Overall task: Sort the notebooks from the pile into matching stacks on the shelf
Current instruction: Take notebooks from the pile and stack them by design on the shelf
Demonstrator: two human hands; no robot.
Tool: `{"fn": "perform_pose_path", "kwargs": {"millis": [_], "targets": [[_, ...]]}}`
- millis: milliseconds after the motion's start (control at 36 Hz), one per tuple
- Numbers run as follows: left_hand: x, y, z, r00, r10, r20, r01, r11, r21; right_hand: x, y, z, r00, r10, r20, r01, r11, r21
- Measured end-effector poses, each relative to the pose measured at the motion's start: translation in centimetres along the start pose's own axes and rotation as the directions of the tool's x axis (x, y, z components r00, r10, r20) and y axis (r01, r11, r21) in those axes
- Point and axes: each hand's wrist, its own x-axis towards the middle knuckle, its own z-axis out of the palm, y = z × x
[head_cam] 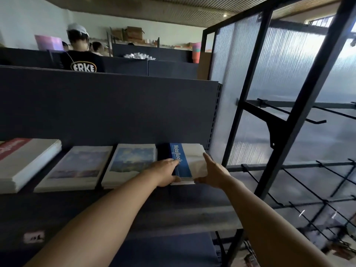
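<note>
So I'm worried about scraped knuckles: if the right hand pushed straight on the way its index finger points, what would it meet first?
Probably the shelf's dark back panel, behind the blue-and-white notebook stack that the right hand lies along; depth is unclear.

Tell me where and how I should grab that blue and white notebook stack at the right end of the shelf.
Grip the blue and white notebook stack by its two long sides near the front corners, reaching in from the open front of the shelf. It lies flat with the back panel behind it, so only the front is free. The left hand and right hand already bracket it this way.
</note>
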Motion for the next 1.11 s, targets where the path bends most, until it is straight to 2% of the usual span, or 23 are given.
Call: {"fn": "perform_pose_path", "kwargs": {"millis": [167,250,361,528,639,778,889,1111], "targets": [[-0.6,0.9,0.3,0.998,-0.060,-0.006,0.059,0.996,-0.063,0.1,0.0,0.5,1.000,0.023,-0.014,-0.021,0.994,0.106],[-0.6,1.2,0.4,0.997,-0.068,-0.023,0.063,0.983,-0.170,0.2,0.0,0.6,0.997,0.071,-0.010,-0.068,0.984,0.167],[-0.4,1.6,0.3,0.994,-0.108,-0.020,0.099,0.957,-0.271,0.5,0.0,0.7,0.998,0.063,0.012,-0.064,0.991,0.120],[-0.4,1.6,0.6,0.995,-0.103,-0.004,0.099,0.969,-0.228,0.6,0.5,0.8,0.996,0.073,0.059,-0.078,0.994,0.073],[-0.4,1.8,0.3,0.998,-0.066,0.004,0.066,0.990,-0.122,0.6,0.6,0.5,0.998,0.057,0.039,-0.054,0.996,-0.072],[-0.8,2.1,-0.2,0.999,-0.050,-0.013,0.049,0.998,-0.044,0.5,-0.2,0.0,0.998,-0.039,-0.056,0.025,0.973,-0.231],[-2.2,1.3,-0.4,0.989,-0.089,-0.116,0.089,0.996,-0.008,0.2,-2.0,0.0,0.984,-0.164,-0.074,0.136,0.946,-0.293],[-8.1,-4.3,-1.5,0.924,-0.235,-0.301,0.265,0.962,0.060,-0.2,-9.4,2.9,0.891,-0.439,-0.118,0.393,0.875,-0.282]]}}
